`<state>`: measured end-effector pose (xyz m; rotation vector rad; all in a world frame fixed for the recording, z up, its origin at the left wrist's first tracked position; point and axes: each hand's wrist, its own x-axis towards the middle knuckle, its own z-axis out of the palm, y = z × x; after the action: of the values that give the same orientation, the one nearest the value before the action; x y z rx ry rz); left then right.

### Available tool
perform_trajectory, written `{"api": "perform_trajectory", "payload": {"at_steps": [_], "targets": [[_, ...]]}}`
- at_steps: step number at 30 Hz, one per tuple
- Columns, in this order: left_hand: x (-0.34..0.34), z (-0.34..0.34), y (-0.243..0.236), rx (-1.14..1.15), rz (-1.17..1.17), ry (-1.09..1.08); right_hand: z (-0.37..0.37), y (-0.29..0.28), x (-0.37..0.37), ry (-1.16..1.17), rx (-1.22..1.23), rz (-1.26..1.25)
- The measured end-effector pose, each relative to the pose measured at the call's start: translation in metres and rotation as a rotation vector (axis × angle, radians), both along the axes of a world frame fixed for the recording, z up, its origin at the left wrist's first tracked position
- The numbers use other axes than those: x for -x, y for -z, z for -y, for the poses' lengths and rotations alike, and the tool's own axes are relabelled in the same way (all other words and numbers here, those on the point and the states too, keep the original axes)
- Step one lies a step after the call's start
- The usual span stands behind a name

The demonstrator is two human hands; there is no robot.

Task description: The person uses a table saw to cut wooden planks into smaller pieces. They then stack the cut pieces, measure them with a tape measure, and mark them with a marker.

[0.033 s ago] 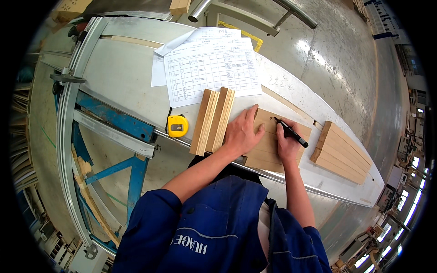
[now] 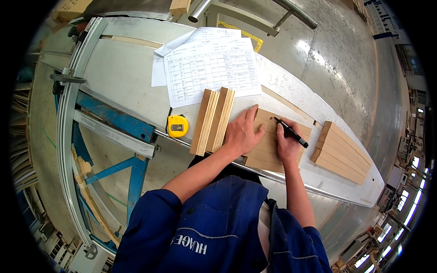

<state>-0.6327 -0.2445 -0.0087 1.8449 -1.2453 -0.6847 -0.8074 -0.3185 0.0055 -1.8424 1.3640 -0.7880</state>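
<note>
A black marker [image 2: 293,133] is in my right hand [image 2: 287,144], its tip slanting down at the far part of several wooden strips [image 2: 265,154] laid side by side. A small dark mark shows beside the tip. My left hand [image 2: 243,135] lies with fingers stretched out along the left edge of these strips, holding nothing. Just left of it are two plywood strips [image 2: 205,119] with layered edges, standing slightly apart at their far ends. Part of the marked strips is hidden under my hands.
A yellow tape measure [image 2: 177,126] sits near the table's front edge. Printed sheets [image 2: 211,68] with tables lie farther back. Another group of wooden strips [image 2: 341,154] rests at the right. A metal rail [image 2: 68,104] with a clamp crosses the left, above a blue frame [image 2: 136,182].
</note>
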Motion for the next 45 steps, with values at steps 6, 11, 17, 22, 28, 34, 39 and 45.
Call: {"api": "perform_trajectory", "payload": {"at_steps": [6, 11, 17, 22, 28, 34, 39, 45], "targets": [[0.000, -0.002, -0.010, 0.063, 0.011, -0.053, 0.002, 0.004, 0.001, 0.014, 0.011, -0.011], [-0.013, -0.061, -0.056, 0.186, -0.084, 0.240, 0.001, 0.004, 0.002, 0.013, -0.007, 0.005], [-0.065, -0.178, 0.018, -0.686, -0.138, 0.583, -0.001, 0.001, 0.000, -0.004, 0.053, 0.002], [-0.031, -0.201, 0.125, -1.115, -0.023, 0.585, -0.001, 0.005, 0.003, -0.005, 0.034, -0.018], [-0.004, -0.221, 0.200, -1.190, -0.036, 0.876, -0.002, 0.000, 0.001, 0.009, 0.026, -0.002], [0.013, -0.246, 0.254, -1.058, -0.308, 1.369, -0.001, -0.001, 0.001, -0.011, 0.014, -0.029], [0.012, -0.220, 0.169, -0.944, -0.030, 0.826, -0.004, -0.009, 0.000, -0.010, 0.004, -0.078], [0.040, -0.255, 0.193, -1.002, -0.032, 0.823, -0.002, 0.006, 0.007, -0.003, -0.011, 0.123]]}}
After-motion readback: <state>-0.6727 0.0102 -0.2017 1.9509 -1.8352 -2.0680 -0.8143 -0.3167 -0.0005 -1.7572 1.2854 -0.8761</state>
